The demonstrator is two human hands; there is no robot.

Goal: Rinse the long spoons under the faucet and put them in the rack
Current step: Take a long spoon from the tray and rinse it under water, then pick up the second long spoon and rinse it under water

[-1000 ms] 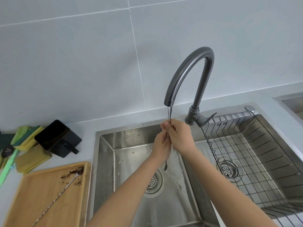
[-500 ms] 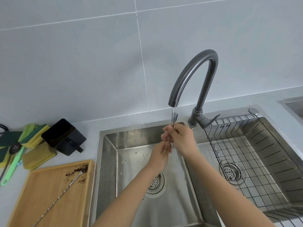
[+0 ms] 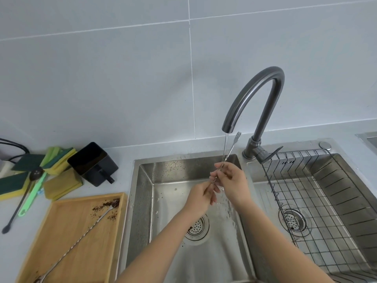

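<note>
Fingers (image 3: 219, 174) of the right hand (image 3: 232, 181) curl around the thin stem of a long spoon (image 3: 230, 152) and pinch it, while the left hand (image 3: 201, 196) pinches the same stem lower down, just beside the right hand. This spoon is a slim metal rod with a twisted stem; its upper end carries a small fork with short prongs, which stands up beside the spout of the faucet (image 3: 256, 94). It leans a little to the right, and its lower end is hidden behind the hands. A thin stream of water (image 3: 225, 146) falls from the spout and meets the stem at the fingers, over the left sink (image 3: 142, 201).

Both forearms reach up from the bottom edge and come together over the drain. The right palm faces left, and the back of the left hand faces the camera.

A second spoon (image 3: 81, 240) lies diagonally on the wooden tray (image 3: 61, 231) left of the sink, with dark brown crumbs around its upper end. The wire rack (image 3: 318, 201) sits in the right sink, well apart from both spoons.
</note>
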